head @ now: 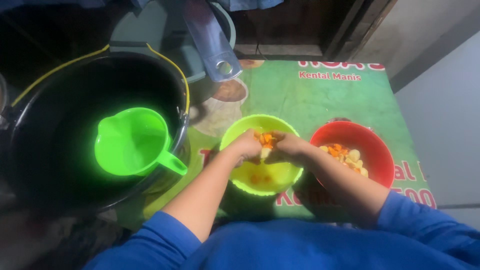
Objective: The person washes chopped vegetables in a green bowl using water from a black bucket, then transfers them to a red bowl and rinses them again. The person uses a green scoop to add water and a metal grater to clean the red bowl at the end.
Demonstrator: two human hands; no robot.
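Observation:
Both my hands are cupped together over a lime-green bowl (240, 127). My left hand (246, 146) and my right hand (289, 148) hold between them a small heap of orange and pale vegetable pieces (265, 142). A few orange bits lie at the bottom of that bowl. To the right stands a red bowl (372, 145) with more orange and pale pieces (346, 158) in it. My sleeves are blue.
A large black bucket (30, 125) with a yellow-wrapped handle stands at the left, and a bright green plastic jug (132, 142) sits in it. A grey pot with a long handle (212, 47) is behind. All rest on a green printed sheet (320, 100).

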